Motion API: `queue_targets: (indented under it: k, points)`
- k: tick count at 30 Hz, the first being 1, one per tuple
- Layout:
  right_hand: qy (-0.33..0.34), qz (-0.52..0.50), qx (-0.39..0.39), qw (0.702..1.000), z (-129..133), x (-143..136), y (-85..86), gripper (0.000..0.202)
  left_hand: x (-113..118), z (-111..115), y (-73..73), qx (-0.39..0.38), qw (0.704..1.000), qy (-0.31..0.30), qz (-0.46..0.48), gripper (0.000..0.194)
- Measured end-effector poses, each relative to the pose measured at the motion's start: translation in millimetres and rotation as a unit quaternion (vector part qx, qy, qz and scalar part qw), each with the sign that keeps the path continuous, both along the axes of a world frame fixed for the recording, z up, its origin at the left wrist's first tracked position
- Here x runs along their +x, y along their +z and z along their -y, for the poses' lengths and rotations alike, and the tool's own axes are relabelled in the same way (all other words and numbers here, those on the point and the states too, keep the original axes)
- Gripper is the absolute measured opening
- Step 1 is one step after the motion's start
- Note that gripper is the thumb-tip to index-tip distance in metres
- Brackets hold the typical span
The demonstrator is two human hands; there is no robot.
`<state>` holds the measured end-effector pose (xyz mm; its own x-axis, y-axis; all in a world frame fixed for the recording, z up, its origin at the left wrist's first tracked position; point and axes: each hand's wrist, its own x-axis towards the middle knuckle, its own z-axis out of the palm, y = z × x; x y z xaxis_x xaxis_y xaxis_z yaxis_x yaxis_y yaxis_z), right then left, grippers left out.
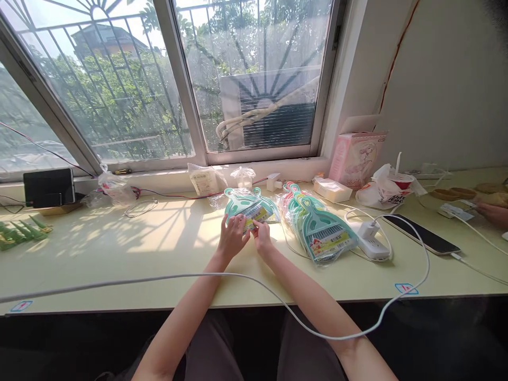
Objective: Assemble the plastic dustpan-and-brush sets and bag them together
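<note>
In front of me on the pale yellow table lies a mint-green dustpan and brush set (pixel 238 203) in clear plastic, with a yellow printed label. My left hand (pixel 234 236) grips its near left side, fingers over the label. At the near edge, my right hand (pixel 262 236) pinches the wrapping with the thumb on top; its other fingers are partly hidden. The two hands almost touch. Just right of them is a pile of similar wrapped dustpan and brush sets (pixel 323 230), mostly mint green, with a red handle showing at the back.
A white cable (pixel 254 279) loops across my forearms. To the right are a power strip (pixel 373 247), a phone (pixel 423 234), a bagged cup (pixel 391 185) and a pink box (pixel 355 159). Another person's hand (pixel 492 209) is at the far right. A tablet (pixel 50 187) stands left.
</note>
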<state>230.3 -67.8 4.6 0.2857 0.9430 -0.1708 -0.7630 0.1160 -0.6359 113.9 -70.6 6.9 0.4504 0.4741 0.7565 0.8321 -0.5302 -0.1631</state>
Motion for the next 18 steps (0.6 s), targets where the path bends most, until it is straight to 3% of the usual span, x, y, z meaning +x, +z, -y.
queue_targets:
  k: [14,18]
  points:
    - [0.002,0.042,0.017,0.999,-3.1,-0.4,-3.1,0.018,-0.8,3.7,0.6,-0.006,0.999,-0.023,-0.038,0.040]
    - [0.012,0.042,0.024,0.999,-2.2,0.4,-2.0,0.022,0.8,9.5,8.3,-0.004,1.000,-0.021,-0.012,0.033]
